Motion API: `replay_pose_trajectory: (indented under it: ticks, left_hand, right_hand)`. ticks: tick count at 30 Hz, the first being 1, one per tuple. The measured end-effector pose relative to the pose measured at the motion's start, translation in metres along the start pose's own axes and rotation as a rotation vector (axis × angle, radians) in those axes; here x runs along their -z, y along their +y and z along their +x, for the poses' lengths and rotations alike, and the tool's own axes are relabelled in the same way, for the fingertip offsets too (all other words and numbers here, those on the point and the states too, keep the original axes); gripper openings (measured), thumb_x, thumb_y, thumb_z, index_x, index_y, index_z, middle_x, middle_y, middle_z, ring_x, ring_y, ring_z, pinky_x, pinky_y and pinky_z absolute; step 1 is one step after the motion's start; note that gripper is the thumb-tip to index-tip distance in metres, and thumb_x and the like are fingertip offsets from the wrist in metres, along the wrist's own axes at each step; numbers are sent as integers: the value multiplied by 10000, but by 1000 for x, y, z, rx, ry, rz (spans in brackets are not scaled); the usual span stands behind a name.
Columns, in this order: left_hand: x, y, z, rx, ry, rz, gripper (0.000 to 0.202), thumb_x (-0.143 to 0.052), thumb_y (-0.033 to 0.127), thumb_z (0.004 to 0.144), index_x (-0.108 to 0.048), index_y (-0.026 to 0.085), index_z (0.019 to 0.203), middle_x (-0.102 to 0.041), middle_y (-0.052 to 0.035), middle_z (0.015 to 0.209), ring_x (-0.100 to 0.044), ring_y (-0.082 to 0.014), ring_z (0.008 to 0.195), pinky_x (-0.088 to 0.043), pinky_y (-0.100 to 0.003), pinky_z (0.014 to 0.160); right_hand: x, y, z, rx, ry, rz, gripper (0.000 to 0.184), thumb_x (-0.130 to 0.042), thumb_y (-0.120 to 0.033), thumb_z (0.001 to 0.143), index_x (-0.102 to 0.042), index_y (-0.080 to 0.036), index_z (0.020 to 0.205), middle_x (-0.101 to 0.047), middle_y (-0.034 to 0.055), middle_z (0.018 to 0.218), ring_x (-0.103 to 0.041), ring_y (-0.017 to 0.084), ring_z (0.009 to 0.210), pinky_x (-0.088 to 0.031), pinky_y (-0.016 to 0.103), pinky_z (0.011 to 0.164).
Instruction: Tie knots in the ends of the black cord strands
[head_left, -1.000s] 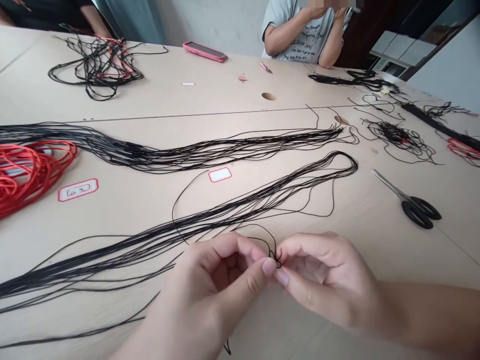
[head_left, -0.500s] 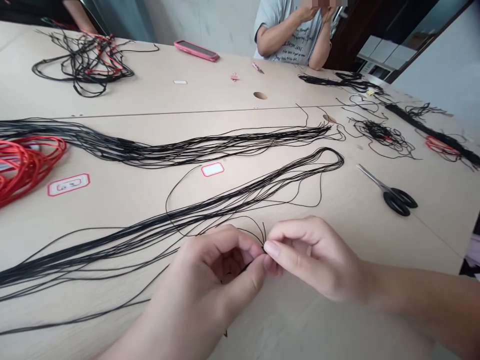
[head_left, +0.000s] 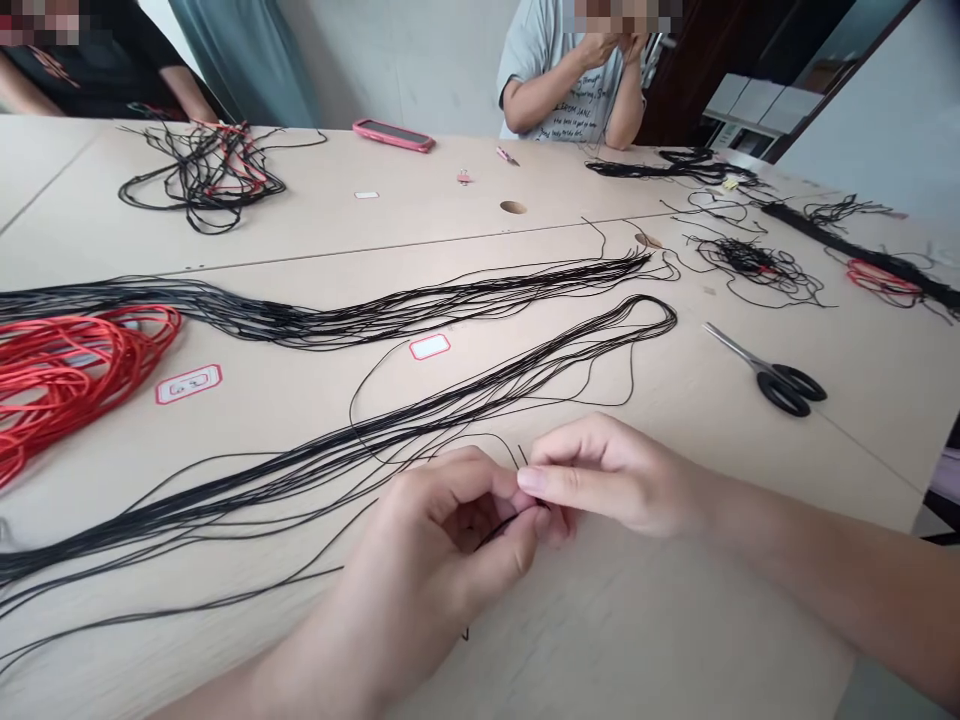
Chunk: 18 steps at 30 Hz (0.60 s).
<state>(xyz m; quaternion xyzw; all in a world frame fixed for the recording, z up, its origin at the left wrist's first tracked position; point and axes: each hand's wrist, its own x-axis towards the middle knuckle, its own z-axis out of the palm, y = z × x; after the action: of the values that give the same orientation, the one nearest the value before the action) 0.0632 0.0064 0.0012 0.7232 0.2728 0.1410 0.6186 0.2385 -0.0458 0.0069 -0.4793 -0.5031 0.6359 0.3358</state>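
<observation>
Right hand (head_left: 611, 478) shifted farther from you, meeting left hand (head_left: 439, 545); both narrow, pinching thin black cord (head_left: 519, 455), left of scissors (head_left: 784, 393).

Black cords (head_left: 315, 480), red cords (head_left: 82, 375) and a pink phone case (head_left: 394, 135) against a pale beige tabletop (head_left: 675, 620).

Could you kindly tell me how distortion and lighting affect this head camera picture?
In the head view, wide-angle distortion stretches the table toward the edges and enlarges the right hand; the light is soft, with faint shadows; the black cords stay fairly sharp.
</observation>
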Motion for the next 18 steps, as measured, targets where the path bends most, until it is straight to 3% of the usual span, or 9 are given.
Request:
replay_pose_trajectory:
  ticks: [6,12,16,18]
  left_hand:
    - [-3,2,-3,-56,-29,-21,144,-512,212,841,-647,195,796,-646,-48,840,-571,-152,761,-446,-252,667]
    - [-5,3,-5,-53,-8,-40,122,-515,216,841,-615,196,774,-635,-32,842,-565,-140,768,-444,-232,665]
    - [-1,5,-5,78,73,-96,142,-541,309,830,-569,182,774,-581,-9,730,-510,-110,655,-419,-200,570]
    - [2,6,-5,142,142,-100,185,-550,358,819,-564,177,779,-542,6,667,-467,-95,586,-384,-187,508]
  right_hand:
    - [5,-1,3,30,-78,-68,417,-452,-458,882,-566,-124,659,-549,-8,528,-525,81,506,-432,189,508]
    - [1,1,3,1,-32,-165,379,-415,-343,910,-554,-126,632,-570,10,543,-527,91,500,-421,205,489]
    - [6,-13,-13,182,325,-510,403,-447,-332,899,-519,-147,548,-531,13,516,-505,100,504,-380,230,472]
    - [14,-24,-28,288,515,-567,410,-470,-347,890,-517,-158,529,-519,21,504,-504,107,504,-376,246,465]
